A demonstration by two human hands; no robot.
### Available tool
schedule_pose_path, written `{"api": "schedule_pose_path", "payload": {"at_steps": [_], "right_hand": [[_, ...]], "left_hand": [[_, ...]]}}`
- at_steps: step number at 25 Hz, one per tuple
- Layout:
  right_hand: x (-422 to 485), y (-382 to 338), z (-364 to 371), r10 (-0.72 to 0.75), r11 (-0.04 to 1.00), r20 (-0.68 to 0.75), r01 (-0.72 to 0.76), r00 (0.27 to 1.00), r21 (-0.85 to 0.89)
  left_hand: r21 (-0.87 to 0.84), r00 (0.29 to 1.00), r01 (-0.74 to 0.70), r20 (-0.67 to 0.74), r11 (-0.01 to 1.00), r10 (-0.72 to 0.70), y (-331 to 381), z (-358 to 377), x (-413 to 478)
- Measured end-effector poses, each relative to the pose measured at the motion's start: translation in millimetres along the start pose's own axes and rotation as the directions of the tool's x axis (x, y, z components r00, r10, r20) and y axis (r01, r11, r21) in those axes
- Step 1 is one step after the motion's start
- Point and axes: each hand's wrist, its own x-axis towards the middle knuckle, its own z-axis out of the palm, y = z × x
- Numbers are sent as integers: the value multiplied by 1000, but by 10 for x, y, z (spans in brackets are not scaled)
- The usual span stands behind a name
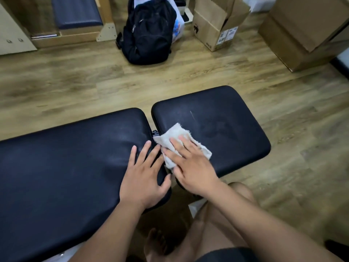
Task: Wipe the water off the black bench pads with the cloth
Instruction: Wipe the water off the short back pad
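Hands at the gap between two black bench pads, seen from your head camera. Your right hand (190, 167) lies palm down on the white cloth (173, 134), its fingers straight and spread, pressing the cloth flat rather than clutching it. The cloth sits on the short pad (226, 114), at that pad's left end, with one frayed corner reaching over the gap towards the neighbouring pad. To the right of the cloth you see a dull, darker smear (217, 129) on the short pad's surface; whether it is water cannot be told. Your left hand (143, 178) rests on the right end of the long pad (66, 167), fingers extended and relaxed, holding nothing, with the thumb at the pad's near corner. The two hands lie just beside each other, fingertips near the gap. Beyond the pads, on the wood-pattern floor (75, 76), stands a black backpack (149, 29), and to its right an open cardboard box (213, 27).
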Motion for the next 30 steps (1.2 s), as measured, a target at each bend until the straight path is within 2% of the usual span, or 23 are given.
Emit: {"api": "schedule_pose_path", "payload": {"at_steps": [2,4,6,8,11,15,17,21,23,27,30], "right_hand": [[-255,401,-73,8,999,-5,-8,1000,53],[-411,1004,-149,156,987,-34,-157,987,-32],[-275,1561,-290,384,919,-19,-385,923,-82],[91,1802,-372,552,833,-21,-552,834,-46],[615,1686,-307,659,751,-43,-660,751,-20],[679,1577,-283,654,751,-19,-652,756,-100],[762,1445,-346,616,785,22,-612,787,-90],[1062,660,-224,332,942,69,-326,941,-83],[1073,356,-176,219,973,77,-212,973,-91],[615,204,-171,76,996,116,-70,990,-57],[-144,82,-29,76,997,69,-77,995,2]], "left_hand": [[7,1000,8,6,1000,-8,-9,8,-3],[8,1000,17,7,1000,-17,-17,11,-5],[5,1000,15,10,1000,-15,-15,15,-6],[4,1000,8,5,1000,-8,-15,29,-9],[-16,1000,12,-4,1000,-12,-5,34,-11],[-14,1000,-1,7,1000,1,-4,32,-17],[-1,1000,5,9,1000,-5,3,27,-18],[16,1000,14,21,1000,-14,1,28,-18],[21,1000,16,25,1000,-17,6,18,-11],[16,1000,8,24,1000,-8,5,2,-7],[5,1000,-4,7,1000,4,-4,23,-15]]}}
